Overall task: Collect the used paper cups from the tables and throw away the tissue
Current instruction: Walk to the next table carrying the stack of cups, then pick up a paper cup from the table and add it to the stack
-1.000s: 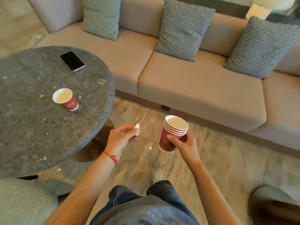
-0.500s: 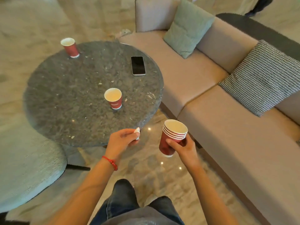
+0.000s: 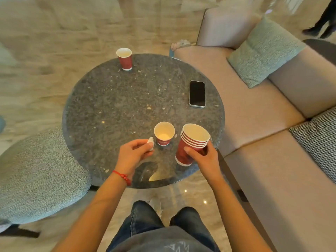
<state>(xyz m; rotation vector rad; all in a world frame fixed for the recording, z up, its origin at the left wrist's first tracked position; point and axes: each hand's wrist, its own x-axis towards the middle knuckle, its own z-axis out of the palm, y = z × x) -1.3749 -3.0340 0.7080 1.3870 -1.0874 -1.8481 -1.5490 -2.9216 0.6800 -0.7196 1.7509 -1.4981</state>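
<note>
My right hand (image 3: 203,157) grips a stack of several red paper cups (image 3: 192,142) over the near right part of the round dark stone table (image 3: 116,106). My left hand (image 3: 132,153) pinches a small white tissue (image 3: 150,142), held just left of a single red cup (image 3: 164,133) standing on the table. That cup sits between my two hands, touching neither. Another red cup (image 3: 124,58) stands upright at the table's far edge.
A black phone (image 3: 197,93) lies on the table's right side. A beige sofa (image 3: 263,135) with a green cushion (image 3: 263,51) and a checked cushion (image 3: 320,140) runs along the right. A grey round stool (image 3: 36,175) stands at the left. A person's legs (image 3: 321,19) show at far right.
I have stepped up to the table, so both hands now hang over its near edge. The single cup lies between my hands. Grips on the tissue and cup stack are unchanged.
</note>
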